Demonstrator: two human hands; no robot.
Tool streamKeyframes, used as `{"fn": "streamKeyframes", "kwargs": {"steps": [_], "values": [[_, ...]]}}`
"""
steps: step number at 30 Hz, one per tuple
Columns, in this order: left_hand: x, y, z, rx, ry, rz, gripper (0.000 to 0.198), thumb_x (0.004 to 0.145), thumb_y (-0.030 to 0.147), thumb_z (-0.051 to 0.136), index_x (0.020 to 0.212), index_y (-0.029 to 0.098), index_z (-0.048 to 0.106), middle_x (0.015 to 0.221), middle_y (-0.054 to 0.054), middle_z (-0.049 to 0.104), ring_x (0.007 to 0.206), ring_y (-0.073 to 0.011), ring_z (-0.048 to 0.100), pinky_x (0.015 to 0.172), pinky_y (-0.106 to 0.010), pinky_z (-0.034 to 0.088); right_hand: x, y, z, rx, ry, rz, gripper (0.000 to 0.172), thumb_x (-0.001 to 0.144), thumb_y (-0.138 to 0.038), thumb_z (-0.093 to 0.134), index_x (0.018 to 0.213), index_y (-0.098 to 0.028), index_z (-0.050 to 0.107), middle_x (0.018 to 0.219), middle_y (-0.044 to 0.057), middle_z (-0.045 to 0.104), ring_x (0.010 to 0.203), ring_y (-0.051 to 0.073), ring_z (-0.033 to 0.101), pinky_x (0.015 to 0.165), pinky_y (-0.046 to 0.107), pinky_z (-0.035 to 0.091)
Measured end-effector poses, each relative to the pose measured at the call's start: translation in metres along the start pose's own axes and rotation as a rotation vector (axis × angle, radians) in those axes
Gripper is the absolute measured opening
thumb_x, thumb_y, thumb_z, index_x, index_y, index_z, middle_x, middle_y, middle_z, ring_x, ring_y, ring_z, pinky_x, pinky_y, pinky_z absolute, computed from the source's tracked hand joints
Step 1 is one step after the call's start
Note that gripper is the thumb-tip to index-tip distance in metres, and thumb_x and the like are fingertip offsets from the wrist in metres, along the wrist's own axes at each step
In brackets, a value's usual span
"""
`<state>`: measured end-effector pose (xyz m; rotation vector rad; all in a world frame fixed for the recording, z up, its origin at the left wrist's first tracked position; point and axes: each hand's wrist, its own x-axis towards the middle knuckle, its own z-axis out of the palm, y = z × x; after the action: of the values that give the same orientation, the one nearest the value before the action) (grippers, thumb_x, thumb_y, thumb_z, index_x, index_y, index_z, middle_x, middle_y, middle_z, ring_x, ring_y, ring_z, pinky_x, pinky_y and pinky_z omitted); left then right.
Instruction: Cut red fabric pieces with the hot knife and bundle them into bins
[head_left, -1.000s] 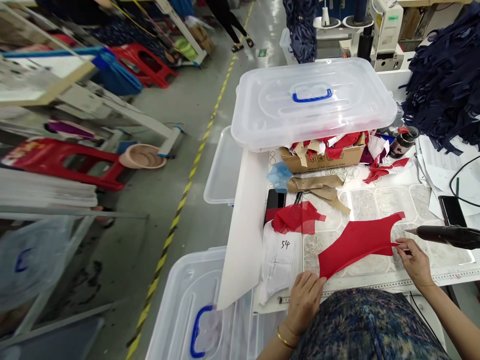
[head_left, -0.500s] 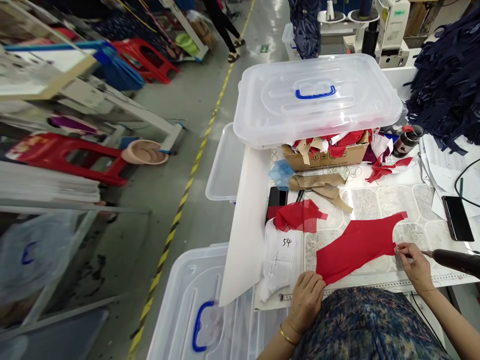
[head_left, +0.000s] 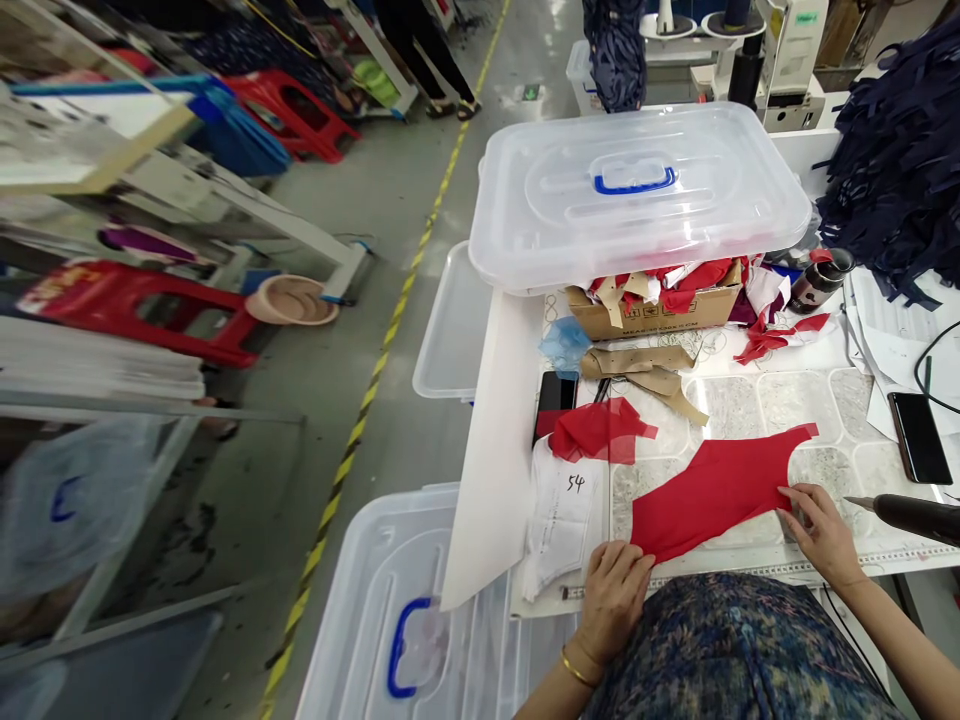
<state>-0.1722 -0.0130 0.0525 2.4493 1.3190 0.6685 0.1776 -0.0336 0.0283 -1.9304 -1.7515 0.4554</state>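
My left grip (head_left: 615, 600) stays pinched on a corner of the flat red fabric cutout (head_left: 712, 495), which lies just right of the white numbered paper pattern (head_left: 559, 520), while my right grip (head_left: 821, 530), pinching a second ago, now presses it open-palmed.

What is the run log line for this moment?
left hand: on red fabric piece, near corner | right hand: flat on its right edge | black tool: beside right hand, untouched

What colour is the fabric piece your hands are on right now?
The fabric piece is plain red, no pattern; the head view shows it clearly.
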Motion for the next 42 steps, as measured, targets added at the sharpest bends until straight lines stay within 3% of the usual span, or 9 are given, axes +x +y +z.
{"fn": "streamKeyframes", "kwargs": {"steps": [5, 12, 19, 32, 39, 42], "values": [[0.003, 0.002, -0.003, -0.034, 0.037, -0.007, 0.016, 0.091, 0.008, 0.054, 0.093, 0.019, 0.066, 0.084, -0.003, 0.065, 0.084, -0.0184, 0.056, 0.086, -0.035, 0.042, 0.000, -0.001, 0.003, 0.022, 0.008, 0.014, 0.028, 0.093, -0.044, 0.049, 0.082, -0.026, 0.068, 0.088, 0.007, 0.064, 0.081, 0.021, 0.066, 0.071, 0.035, 0.058], [0.005, 0.003, -0.005, -0.060, 0.095, 0.015, 0.018, 0.089, 0.005, 0.054, 0.091, 0.021, 0.063, 0.086, -0.004, 0.066, 0.087, -0.0190, 0.057, 0.089, -0.037, 0.044, 0.001, -0.007, 0.002, 0.014, 0.047, 0.061, 0.029, 0.095, -0.045, 0.046, 0.084, -0.025, 0.063, 0.088, 0.007, 0.064, 0.071, 0.018, 0.064, 0.062, 0.030, 0.055], [0.008, 0.004, -0.007, -0.116, 0.075, 0.052, 0.020, 0.089, 0.003, 0.050, 0.089, 0.020, 0.062, 0.080, -0.003, 0.066, 0.082, -0.0167, 0.057, 0.085, -0.034, 0.046, 0.000, -0.008, 0.000, 0.004, 0.067, 0.034, 0.030, 0.095, -0.046, 0.046, 0.081, -0.023, 0.060, 0.086, 0.006, 0.063, 0.059, 0.013, 0.059, 0.051, 0.025, 0.049], [0.009, 0.002, -0.007, -0.135, 0.091, 0.110, 0.026, 0.091, 0.003, 0.048, 0.105, 0.018, 0.064, 0.080, -0.004, 0.064, 0.078, -0.0167, 0.056, 0.074, -0.031, 0.050, -0.010, -0.002, -0.004, 0.018, -0.053, 0.017, 0.020, 0.091, -0.034, 0.049, 0.077, -0.024, 0.060, 0.088, 0.006, 0.064, 0.067, 0.015, 0.063, 0.056, 0.025, 0.053], [0.021, 0.010, -0.026, -0.318, 0.098, 0.041, 0.019, 0.093, 0.008, 0.047, 0.101, 0.019, 0.061, 0.093, -0.008, 0.069, 0.090, -0.0180, 0.062, 0.086, -0.035, 0.053, -0.002, -0.004, 0.001, 0.013, -0.040, 0.039, 0.020, 0.092, -0.033, 0.047, 0.091, -0.024, 0.064, 0.093, 0.008, 0.065, 0.076, 0.018, 0.066, 0.065, 0.028, 0.056], [0.029, 0.015, -0.034, -0.429, 0.130, 0.009, 0.016, 0.094, 0.008, 0.046, 0.100, 0.018, 0.057, 0.086, -0.007, 0.068, 0.082, -0.0166, 0.062, 0.078, -0.031, 0.054, 0.004, -0.008, 0.004, 0.023, -0.057, 0.030, 0.024, 0.094, -0.040, 0.047, 0.093, -0.024, 0.066, 0.093, 0.008, 0.066, 0.080, 0.019, 0.067, 0.068, 0.029, 0.057]]}}
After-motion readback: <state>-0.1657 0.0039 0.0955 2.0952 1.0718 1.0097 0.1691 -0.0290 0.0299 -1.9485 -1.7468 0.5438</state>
